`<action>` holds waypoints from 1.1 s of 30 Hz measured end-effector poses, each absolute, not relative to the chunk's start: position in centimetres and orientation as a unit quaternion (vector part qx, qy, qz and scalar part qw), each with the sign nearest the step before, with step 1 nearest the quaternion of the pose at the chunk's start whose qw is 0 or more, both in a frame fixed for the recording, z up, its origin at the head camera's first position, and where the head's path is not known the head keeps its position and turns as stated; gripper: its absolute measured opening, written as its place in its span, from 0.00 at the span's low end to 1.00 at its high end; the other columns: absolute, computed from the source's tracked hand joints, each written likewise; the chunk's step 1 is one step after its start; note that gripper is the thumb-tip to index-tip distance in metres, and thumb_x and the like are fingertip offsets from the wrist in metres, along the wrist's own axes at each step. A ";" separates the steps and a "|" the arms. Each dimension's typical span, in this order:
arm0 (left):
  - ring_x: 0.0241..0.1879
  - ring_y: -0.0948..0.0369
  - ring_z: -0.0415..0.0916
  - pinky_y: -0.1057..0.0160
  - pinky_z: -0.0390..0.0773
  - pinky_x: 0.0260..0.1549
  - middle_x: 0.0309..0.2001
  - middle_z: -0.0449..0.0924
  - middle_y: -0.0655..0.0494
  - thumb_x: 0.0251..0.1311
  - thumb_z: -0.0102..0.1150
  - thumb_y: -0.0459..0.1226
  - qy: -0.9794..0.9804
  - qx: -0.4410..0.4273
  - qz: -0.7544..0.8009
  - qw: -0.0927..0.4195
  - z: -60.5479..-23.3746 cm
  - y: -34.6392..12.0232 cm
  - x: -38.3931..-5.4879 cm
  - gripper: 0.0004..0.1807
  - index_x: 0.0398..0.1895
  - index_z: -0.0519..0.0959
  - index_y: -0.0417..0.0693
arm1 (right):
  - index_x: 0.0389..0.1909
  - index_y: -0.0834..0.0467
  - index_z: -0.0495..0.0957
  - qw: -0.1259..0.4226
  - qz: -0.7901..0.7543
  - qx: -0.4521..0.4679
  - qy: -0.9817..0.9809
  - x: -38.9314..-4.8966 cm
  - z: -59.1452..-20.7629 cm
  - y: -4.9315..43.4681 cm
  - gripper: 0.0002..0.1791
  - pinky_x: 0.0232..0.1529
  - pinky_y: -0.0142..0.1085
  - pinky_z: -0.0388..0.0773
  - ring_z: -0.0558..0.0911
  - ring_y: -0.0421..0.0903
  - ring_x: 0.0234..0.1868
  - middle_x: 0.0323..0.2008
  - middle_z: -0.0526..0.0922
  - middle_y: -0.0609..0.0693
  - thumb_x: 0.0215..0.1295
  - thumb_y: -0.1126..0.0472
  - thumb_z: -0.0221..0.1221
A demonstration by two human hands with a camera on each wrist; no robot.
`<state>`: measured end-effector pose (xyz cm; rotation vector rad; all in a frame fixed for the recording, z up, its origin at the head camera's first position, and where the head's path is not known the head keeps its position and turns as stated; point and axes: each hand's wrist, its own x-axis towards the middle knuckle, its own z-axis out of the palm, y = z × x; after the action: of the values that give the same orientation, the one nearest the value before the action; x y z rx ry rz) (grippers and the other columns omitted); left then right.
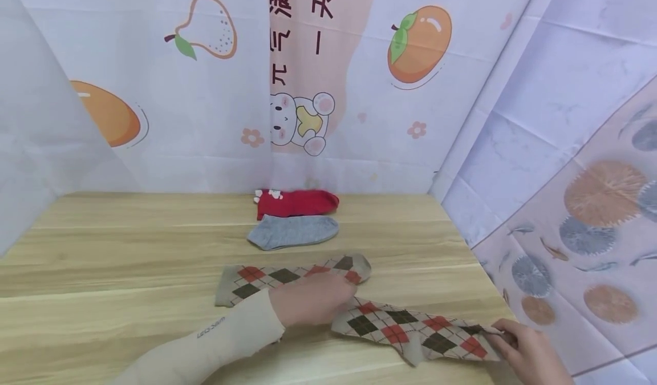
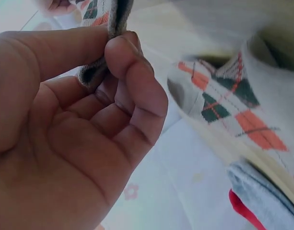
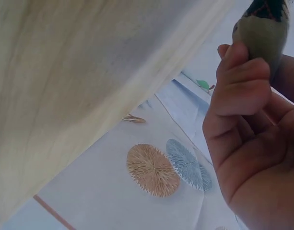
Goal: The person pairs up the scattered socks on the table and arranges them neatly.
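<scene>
An argyle sock [image 1: 395, 325], beige with red and dark green diamonds, stretches between both hands above the front of the table. My left hand [image 1: 313, 299] pinches its cuff end between thumb and fingers; the folded grey edge [image 2: 119, 19] shows in the left wrist view. At the other end, my right hand [image 1: 531, 348] grips the plain toe [image 3: 264, 38] with curled fingers. A matching argyle sock [image 1: 282, 274] lies flat on the table behind, its toe to the right. The left hand and sleeve hide part of it in the head view.
Farther back on the wooden table [image 1: 128, 248] lie a grey ankle sock [image 1: 295, 231] and a red sock [image 1: 303, 202], side by side. A printed white curtain [image 1: 205, 117] hangs at the back edge, and another patterned cloth [image 1: 564, 202] hangs along the right side.
</scene>
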<state>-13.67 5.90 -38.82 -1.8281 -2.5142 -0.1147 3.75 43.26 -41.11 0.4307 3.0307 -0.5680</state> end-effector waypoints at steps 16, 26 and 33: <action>0.18 0.69 0.60 0.74 0.65 0.19 0.16 0.63 0.66 0.66 0.60 0.32 -0.827 -0.530 -0.168 -0.082 -38.3 1.3 -14.5 0.12 0.23 0.78 0.53 | 0.29 0.50 0.80 -0.065 -0.194 0.060 0.977 1.6 -40.7 40.6 0.05 0.20 0.30 0.63 0.63 0.33 0.18 0.17 0.66 0.37 0.64 0.61 0.65; 0.19 0.70 0.61 0.74 0.64 0.17 0.19 0.66 0.68 0.63 0.61 0.31 -0.839 -0.504 -0.192 -0.071 -38.0 -2.1 -14.1 0.09 0.29 0.80 0.55 | 0.29 0.49 0.81 -0.125 -0.195 -0.034 0.972 -0.2 -40.5 38.7 0.06 0.16 0.29 0.60 0.60 0.29 0.15 0.15 0.62 0.32 0.61 0.64 0.67; 0.18 0.71 0.58 0.73 0.62 0.17 0.16 0.61 0.68 0.66 0.60 0.33 -0.851 -0.484 -0.183 -0.087 -38.3 -4.2 -13.4 0.08 0.29 0.80 0.55 | 0.33 0.53 0.83 -0.112 -0.192 -0.039 0.974 -1.1 -40.5 37.1 0.04 0.15 0.29 0.63 0.61 0.30 0.15 0.14 0.64 0.33 0.60 0.63 0.68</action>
<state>-13.35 -4.18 -38.34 -1.6113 -2.8332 -0.6090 -1.07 37.09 -40.48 -0.1314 3.2991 -0.6510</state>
